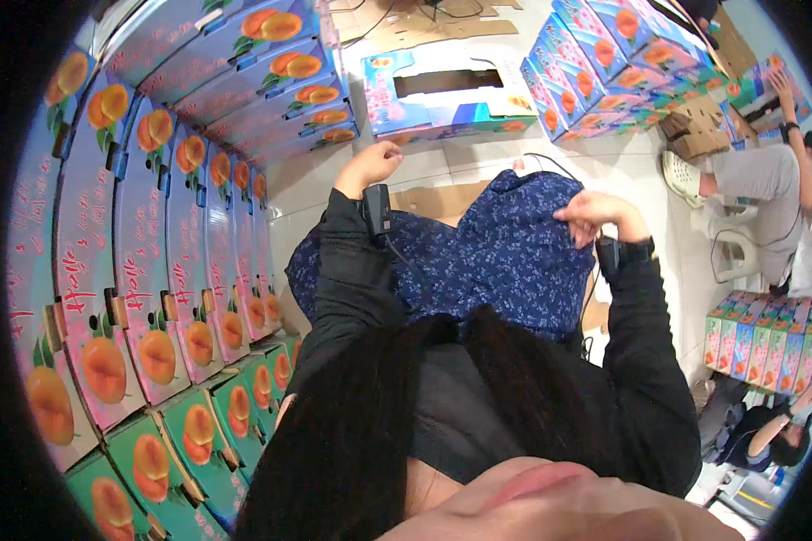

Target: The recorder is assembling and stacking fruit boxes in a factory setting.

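Observation:
My left hand (370, 164) is raised in front of my left knee with its fingers curled in and nothing visible in them. It hovers just short of a flat light-blue and pink fruit box (442, 90) with a dark cut-out window, lying on the floor ahead. On my right knee, my right hand (595, 215) rests with its fingers curled into the blue floral fabric (496, 257) of my clothing. Both forearms are in black sleeves, each with a small black device at the wrist.
Tall stacks of fruit boxes (153, 270) printed with peaches wall in my left side. More such boxes (604, 63) are stacked at the back right, and a row (767, 347) stands at the right. A person in grey (767, 180) reaches up beside a white chair (735, 243). Another person (776, 433) crouches at the lower right.

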Action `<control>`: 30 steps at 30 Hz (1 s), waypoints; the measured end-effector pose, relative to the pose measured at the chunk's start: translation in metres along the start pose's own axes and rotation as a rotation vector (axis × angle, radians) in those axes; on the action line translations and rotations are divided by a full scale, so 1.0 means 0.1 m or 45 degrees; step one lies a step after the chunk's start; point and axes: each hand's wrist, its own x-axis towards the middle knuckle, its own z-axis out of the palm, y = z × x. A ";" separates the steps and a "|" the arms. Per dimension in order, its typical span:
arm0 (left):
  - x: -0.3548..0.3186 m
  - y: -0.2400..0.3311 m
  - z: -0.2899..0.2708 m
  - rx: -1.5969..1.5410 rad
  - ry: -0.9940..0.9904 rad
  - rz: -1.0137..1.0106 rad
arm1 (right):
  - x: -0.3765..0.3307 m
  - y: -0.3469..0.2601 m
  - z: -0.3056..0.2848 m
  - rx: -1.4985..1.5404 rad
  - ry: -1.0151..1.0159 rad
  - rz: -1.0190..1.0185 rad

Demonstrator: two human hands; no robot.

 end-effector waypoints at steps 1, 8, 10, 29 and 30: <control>-0.03 0.08 0.02 -0.044 -0.083 -0.013 | -0.07 0.00 -0.08 -0.003 0.036 0.072; -0.17 -0.23 -0.04 0.025 -0.468 -0.411 | 0.09 0.45 -0.56 -0.189 0.311 0.223; -0.15 -0.29 0.04 -0.032 -0.410 -0.331 | 0.46 0.92 -0.75 -0.515 0.592 0.188; -0.14 -0.16 0.13 -0.035 -0.542 -0.465 | -0.65 3.05 0.47 0.003 0.392 0.803; -0.14 -0.17 0.15 -0.034 -0.556 -0.465 | -0.60 3.24 0.68 0.209 0.404 0.781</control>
